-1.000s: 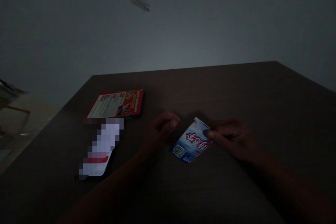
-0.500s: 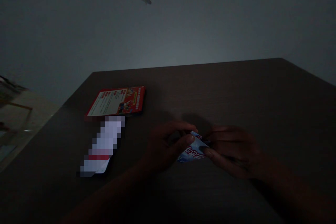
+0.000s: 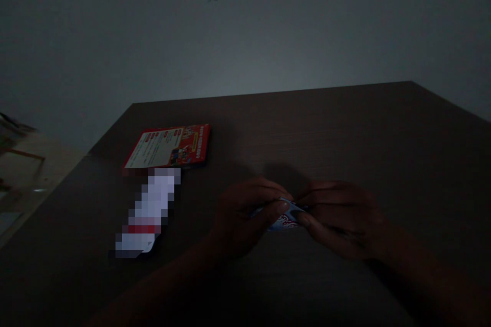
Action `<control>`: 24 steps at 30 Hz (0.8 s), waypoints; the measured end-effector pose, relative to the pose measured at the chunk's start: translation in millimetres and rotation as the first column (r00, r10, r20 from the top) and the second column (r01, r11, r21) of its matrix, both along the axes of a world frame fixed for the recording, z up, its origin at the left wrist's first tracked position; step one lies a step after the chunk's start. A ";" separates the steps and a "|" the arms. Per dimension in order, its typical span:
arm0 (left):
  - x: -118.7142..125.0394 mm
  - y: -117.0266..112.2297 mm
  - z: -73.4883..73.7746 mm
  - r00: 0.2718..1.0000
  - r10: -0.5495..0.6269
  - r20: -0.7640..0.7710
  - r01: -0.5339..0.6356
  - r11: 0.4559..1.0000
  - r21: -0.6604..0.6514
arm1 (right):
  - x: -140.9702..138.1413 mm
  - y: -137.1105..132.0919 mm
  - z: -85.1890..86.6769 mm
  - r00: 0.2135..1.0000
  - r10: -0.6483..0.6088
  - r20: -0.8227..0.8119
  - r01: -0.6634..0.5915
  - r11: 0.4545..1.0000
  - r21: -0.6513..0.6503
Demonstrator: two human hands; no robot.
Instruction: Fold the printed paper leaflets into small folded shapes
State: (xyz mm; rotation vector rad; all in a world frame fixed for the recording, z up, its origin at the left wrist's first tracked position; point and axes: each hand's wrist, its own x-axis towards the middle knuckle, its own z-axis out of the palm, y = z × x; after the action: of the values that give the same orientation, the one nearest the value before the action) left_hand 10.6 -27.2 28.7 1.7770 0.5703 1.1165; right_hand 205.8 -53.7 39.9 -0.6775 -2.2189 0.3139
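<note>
A small blue packet [image 3: 284, 223] with red-and-white lettering is held between both hands over the table, partly covered by the fingers. My left hand [image 3: 243, 217] pinches its upper left part, thumb in front and fingers curled behind. On the right side, my right hand [image 3: 343, 217] grips the packet's edge between thumb and bent fingers. The fingertips of the two hands almost meet along the top edge. Dim light hides the packet's back and most of the fingers behind it.
A flat red box or booklet [image 3: 153, 149] with a pale text panel lies at the table's left rear. Nearer stands out a bright, phone-like object [image 3: 155, 204], blurred by pixels. The brown table [image 3: 307, 122] meets a grey wall [image 3: 307, 20] behind.
My left hand has shifted slightly toward the right hand, its fingers closer to the right fingertips. The packet is tilted or bent more, so less of its front shows.
</note>
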 end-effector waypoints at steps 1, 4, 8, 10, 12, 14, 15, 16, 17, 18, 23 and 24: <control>-0.1 -0.2 0.0 1.000 -0.001 -0.003 0.001 1.000 0.003 | 0.0 0.0 0.2 1.000 0.001 0.007 -0.001 1.000 -0.004; -0.1 -0.6 -0.3 1.000 0.004 0.007 -0.004 1.000 0.018 | 0.2 -0.2 0.6 1.000 0.006 0.009 -0.006 1.000 -0.004; -0.1 -1.1 -2.0 1.000 0.021 -0.009 -0.021 1.000 0.021 | 1.0 -0.7 -0.7 1.000 -0.003 0.007 0.003 1.000 0.004; -0.1 -1.3 -2.6 0.999 0.029 -0.013 -0.029 0.999 0.021 | 1.4 -0.7 -1.8 1.000 -0.011 0.010 0.011 1.000 0.001; 0.0 -1.5 -2.6 1.000 0.030 -0.005 -0.030 0.999 0.030 | 1.6 -0.6 -2.7 1.000 -0.011 0.006 0.011 1.000 -0.002; 0.5 -1.8 -1.9 1.000 0.028 0.000 -0.027 0.999 0.040 | 1.6 -0.4 -3.0 1.000 -0.007 0.001 0.007 1.000 -0.007; 0.7 -2.0 -1.5 1.000 0.029 -0.003 -0.029 0.999 0.042 | 1.4 -0.4 -2.8 1.000 -0.003 -0.002 0.003 1.000 -0.009; 1.0 -2.2 -1.2 0.999 0.035 -0.003 -0.035 0.998 0.044 | 1.3 -0.4 -2.3 1.000 -0.001 -0.004 0.001 1.000 -0.013; 1.3 -2.4 -1.0 0.999 0.041 -0.005 -0.041 0.998 0.046 | 1.0 -0.5 -1.7 1.000 -0.001 -0.004 0.001 1.000 -0.017; 1.6 -2.5 -1.0 0.999 0.047 -0.004 -0.047 0.998 0.048 | 0.8 -0.6 -0.9 1.000 0.001 -0.002 -0.001 1.000 -0.021; 1.8 -2.2 -1.5 0.999 0.051 0.012 -0.052 0.996 0.066 | 0.0 -0.8 2.0 1.000 0.005 -0.007 -0.005 1.000 -0.013; 1.7 -2.1 -1.3 0.999 0.053 0.010 -0.053 0.996 0.066 | 0.1 -0.7 2.1 1.000 0.005 -0.006 -0.005 1.000 -0.014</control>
State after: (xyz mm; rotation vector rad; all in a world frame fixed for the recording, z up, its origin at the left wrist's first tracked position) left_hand 12.2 -29.3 27.4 1.8230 0.5847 1.1908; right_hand 205.8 -54.4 42.0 -0.6784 -2.2147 0.3340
